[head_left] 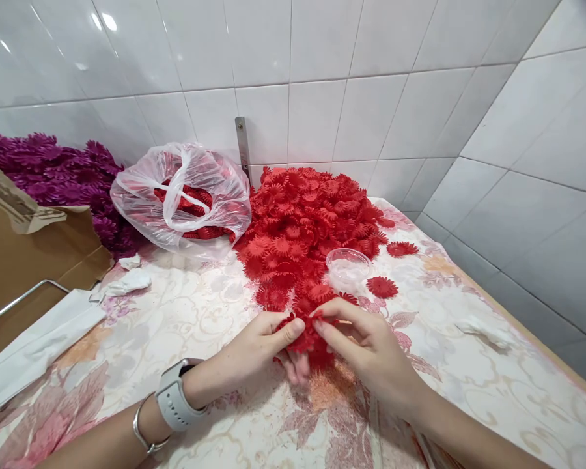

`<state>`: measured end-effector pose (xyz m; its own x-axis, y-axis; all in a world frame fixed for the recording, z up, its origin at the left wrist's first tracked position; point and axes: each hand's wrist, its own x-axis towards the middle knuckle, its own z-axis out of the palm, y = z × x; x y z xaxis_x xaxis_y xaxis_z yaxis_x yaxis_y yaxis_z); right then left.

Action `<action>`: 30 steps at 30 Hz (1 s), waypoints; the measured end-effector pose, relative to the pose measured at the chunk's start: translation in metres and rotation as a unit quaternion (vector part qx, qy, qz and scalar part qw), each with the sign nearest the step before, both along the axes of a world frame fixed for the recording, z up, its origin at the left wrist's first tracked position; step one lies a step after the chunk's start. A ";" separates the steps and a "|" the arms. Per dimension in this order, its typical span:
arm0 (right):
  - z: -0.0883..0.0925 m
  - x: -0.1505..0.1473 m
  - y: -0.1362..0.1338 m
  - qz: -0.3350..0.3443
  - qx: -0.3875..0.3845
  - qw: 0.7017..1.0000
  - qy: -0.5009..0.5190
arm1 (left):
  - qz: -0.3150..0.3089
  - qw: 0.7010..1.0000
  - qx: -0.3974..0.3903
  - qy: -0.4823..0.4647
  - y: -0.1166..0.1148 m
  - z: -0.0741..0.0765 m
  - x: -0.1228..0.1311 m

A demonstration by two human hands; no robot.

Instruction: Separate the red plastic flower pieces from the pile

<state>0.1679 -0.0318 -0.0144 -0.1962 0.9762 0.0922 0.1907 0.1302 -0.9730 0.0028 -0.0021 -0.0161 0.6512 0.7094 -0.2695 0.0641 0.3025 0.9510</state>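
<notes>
Between both hands is a red artificial flower (306, 340) with fringed petals. My left hand (278, 342) grips it from the left, thumb on top and fingers curled underneath. My right hand (359, 335) pinches the flower's upper right edge between thumb and forefinger. Just beyond the hands spreads a big heap of red fringed flower pieces (307, 228). A small clear plastic cup (348, 268) with pale contents stands at the heap's right front. Two loose red flower pieces (382, 286) lie right of the cup.
A knotted clear plastic bag (185, 202) holds more red pieces. Behind a cardboard box (43, 260) at left is a purple flower heap (68, 176). Crumpled white scraps (127, 281) lie near the box. Tiled walls (317, 117) bound the flower-patterned tablecloth (176, 312).
</notes>
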 end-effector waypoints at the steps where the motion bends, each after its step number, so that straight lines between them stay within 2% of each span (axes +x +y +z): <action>1: -0.001 0.000 0.000 -0.031 -0.005 0.999 0.013 | 0.001 1.000 -0.013 -0.003 0.000 0.003 0.001; 5: -0.002 0.002 0.000 -0.144 0.026 0.989 0.003 | 0.018 1.000 -0.016 0.002 0.000 0.007 0.001; 7: -0.002 0.004 0.003 -0.199 0.052 0.979 -0.008 | 0.023 1.000 -0.011 0.001 0.001 0.003 0.000; 9: -0.002 0.006 0.007 -0.220 0.053 0.973 -0.036 | 0.018 1.000 -0.011 0.007 0.003 -0.002 -0.002; 12: -0.004 0.006 0.011 -0.158 0.022 0.980 -0.121 | 0.010 1.000 -0.018 0.015 0.005 -0.006 -0.004; 15: -0.006 0.005 0.010 -0.116 0.026 0.979 -0.165 | 0.022 0.999 -0.023 0.038 0.005 -0.002 -0.005; 20: -0.004 0.005 0.005 -0.082 0.027 0.993 -0.078 | 0.051 0.994 0.022 0.091 0.003 0.007 -0.005; 23: 0.000 0.005 0.003 -0.004 -0.004 0.999 -0.042 | 0.047 0.993 0.023 0.101 0.003 0.003 -0.006; 26: 0.002 0.003 0.003 0.070 -0.015 0.996 -0.046 | 0.008 0.995 0.026 0.093 0.004 -0.002 -0.007; 28: 0.002 0.002 0.003 0.078 -0.004 0.995 -0.059 | -0.020 0.996 0.029 0.088 0.004 -0.002 -0.006; 30: 0.001 0.003 0.003 0.033 0.006 0.998 -0.052 | -0.037 0.996 0.019 0.073 0.004 0.000 -0.005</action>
<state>0.1705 -0.0288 -0.0136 -0.2695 0.9596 0.0803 0.2805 0.1580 -0.9468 -0.0023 0.0017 -0.0157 0.6585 0.6720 -0.3388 0.2234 0.2553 0.9407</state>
